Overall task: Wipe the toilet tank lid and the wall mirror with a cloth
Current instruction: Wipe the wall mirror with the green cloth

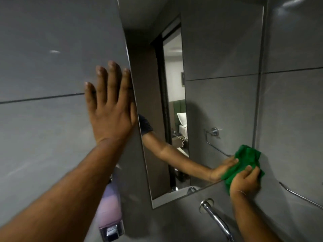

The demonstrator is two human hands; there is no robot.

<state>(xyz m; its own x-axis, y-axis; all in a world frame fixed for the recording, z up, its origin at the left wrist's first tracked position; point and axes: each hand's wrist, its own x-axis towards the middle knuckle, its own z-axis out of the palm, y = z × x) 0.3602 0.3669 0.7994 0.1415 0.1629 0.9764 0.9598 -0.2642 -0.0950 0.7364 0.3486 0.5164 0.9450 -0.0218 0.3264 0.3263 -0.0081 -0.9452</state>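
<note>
The wall mirror (218, 95) hangs on the grey tiled wall and fills the middle of the view. My right hand (244, 182) holds a crumpled green cloth (248, 159) pressed against the mirror's lower right corner. My left hand (110, 105) lies flat with fingers spread on the wall tile, its edge touching the mirror's left side. The mirror reflects an arm, the cloth hand and an open doorway. The toilet tank lid is not in view.
A wall soap dispenser (110, 212) with pink liquid hangs under my left forearm. A chrome spout (215, 217) sticks out of the wall below the mirror. A chrome towel rail (300, 196) runs along the wall at the right.
</note>
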